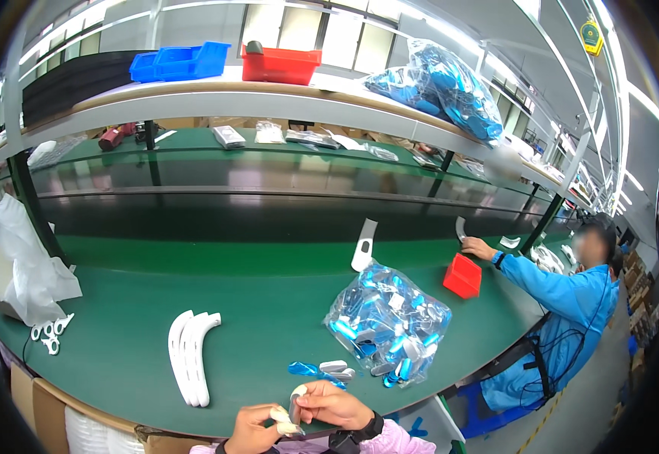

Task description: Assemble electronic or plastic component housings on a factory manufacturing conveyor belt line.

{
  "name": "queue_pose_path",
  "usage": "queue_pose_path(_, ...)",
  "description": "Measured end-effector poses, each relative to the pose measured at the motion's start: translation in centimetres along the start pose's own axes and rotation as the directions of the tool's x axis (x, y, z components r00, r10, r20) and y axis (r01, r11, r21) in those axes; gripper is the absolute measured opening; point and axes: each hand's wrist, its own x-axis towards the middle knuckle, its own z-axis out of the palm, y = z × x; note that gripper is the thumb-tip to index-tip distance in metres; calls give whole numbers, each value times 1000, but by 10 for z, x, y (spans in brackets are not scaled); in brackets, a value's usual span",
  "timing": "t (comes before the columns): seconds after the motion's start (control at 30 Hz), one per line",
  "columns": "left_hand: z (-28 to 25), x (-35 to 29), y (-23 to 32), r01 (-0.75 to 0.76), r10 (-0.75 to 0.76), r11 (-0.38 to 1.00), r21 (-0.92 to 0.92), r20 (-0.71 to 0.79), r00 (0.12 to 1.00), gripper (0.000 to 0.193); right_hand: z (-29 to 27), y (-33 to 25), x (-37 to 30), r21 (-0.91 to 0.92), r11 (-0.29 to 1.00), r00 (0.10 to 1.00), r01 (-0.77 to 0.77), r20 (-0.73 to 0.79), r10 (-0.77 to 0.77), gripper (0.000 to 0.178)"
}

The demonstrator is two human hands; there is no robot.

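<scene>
Close to the table's near edge, my left hand and my right hand meet, both closed on a small grey oblong piece. Pale finger covers sit on some fingertips. Just beyond my right hand lie several similar grey oblong pieces and crumpled blue film. A clear plastic bag full of blue and grey pieces rests further right. To the left of my hands, several long curved white parts lie side by side. One white and grey curved part sits beyond the bag.
A co-worker in blue at the right reaches toward another curved part, near a red bin. White scissors and a box with white wrapping stand left. Overhead, a shelf carries bins and a bag.
</scene>
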Motion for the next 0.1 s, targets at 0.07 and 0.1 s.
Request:
queue_pose_path(0.07,2,0,1,-8,7,997,-81,-9,1000,7,2,5,2,101,995,999,-27,25,24,19)
queue_pose_path(0.1,1,1,3,-18,17,997,-73,-19,1000,7,6,5,2,146,989,999,-31,32,27,19)
